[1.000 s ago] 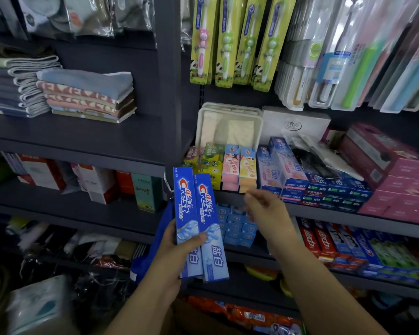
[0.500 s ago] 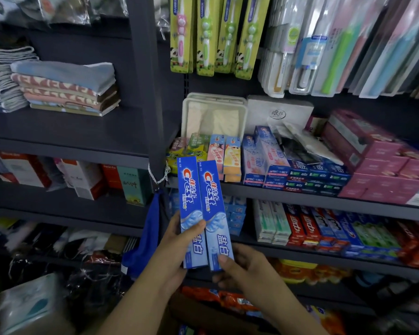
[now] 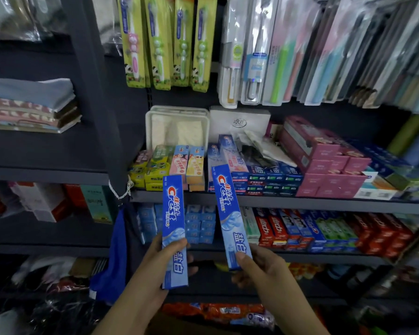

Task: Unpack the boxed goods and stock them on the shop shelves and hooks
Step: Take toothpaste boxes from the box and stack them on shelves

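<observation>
left hand [image 3: 155, 259]: grips the lower half of a blue crest box [image 3: 175, 232], thumb laid across its front, fingers curled behind; box upright, its top end overlapping the edge of the middle shelf [image 3: 300, 203]
right hand [image 3: 259, 269]: pinches the bottom end of a second blue crest box [image 3: 230, 213], thumb on the front face; box leans slightly left at its top, which reaches above the middle shelf edge
the two boxes: apart, a clear gap between them, both in front of the middle shelf
on the middle shelf: children's toothpaste cartons [image 3: 169, 165] at the left end, dark blue toothpaste cartons [image 3: 273, 180] at the centre, pink cartons [image 3: 329, 165] to their right
above the middle shelf: carded children's toothbrushes [image 3: 167, 42] on hooks
below the middle shelf: small blue cartons [image 3: 198, 223], then red toothpaste cartons [image 3: 273, 228] further right
left of the middle shelf: folded towels [image 3: 32, 105] in the next bay, higher up
</observation>
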Demonstrator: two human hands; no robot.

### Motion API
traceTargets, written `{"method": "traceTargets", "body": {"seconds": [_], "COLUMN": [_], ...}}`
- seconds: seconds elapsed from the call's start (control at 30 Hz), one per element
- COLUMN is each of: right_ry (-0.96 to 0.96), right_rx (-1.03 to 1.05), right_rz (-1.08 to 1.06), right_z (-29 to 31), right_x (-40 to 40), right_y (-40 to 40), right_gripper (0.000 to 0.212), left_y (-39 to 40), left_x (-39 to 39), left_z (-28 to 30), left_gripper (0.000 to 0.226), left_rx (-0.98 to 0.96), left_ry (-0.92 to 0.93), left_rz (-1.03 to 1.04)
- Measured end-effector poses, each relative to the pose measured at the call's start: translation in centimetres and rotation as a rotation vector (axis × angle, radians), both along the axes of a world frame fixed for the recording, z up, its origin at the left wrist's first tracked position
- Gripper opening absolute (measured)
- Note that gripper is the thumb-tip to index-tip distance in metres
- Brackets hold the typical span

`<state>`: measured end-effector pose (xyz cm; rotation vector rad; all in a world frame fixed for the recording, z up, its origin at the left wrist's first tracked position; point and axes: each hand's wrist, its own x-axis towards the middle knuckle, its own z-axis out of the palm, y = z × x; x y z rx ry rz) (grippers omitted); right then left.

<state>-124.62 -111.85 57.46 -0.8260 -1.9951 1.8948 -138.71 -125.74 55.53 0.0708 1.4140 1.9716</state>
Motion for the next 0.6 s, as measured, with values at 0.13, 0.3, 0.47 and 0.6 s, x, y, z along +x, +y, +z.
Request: {"method": "traceTargets", "body": {"seconds": [0.13, 0.3, 0.47, 0.6], "right_ry": [0.030, 0.093, 0.138, 0.173], "right_rx": [-0.005, -0.048, -0.054, -0.083], "right_rz": [-0.007, -0.085, -0.186, -0.326], "right_z": [0.0, 0.0, -0.3, -0.7], "right_x": [1.2, 2.9, 5.2, 8.6], "right_y": [0.8, 2.1, 3.6, 5.3], "right_gripper": [0.012, 0.020, 0.015, 0.017], "left_y": [0.8, 2.1, 4.8, 7.8], "left_x": [0.7, 1.8, 3.5, 5.7], "left_z": [0.1, 0.2, 0.1, 0.1], "left_gripper": [0.022, 0.021, 0.025, 0.033], "left_rx": [-0.032, -0.056, -0.079, -0.089], "left_ry": [-0.005, 0.012, 0.051, 0.054], "left_rz": [-0.032, -0.076, -0.150, -0.212]}}
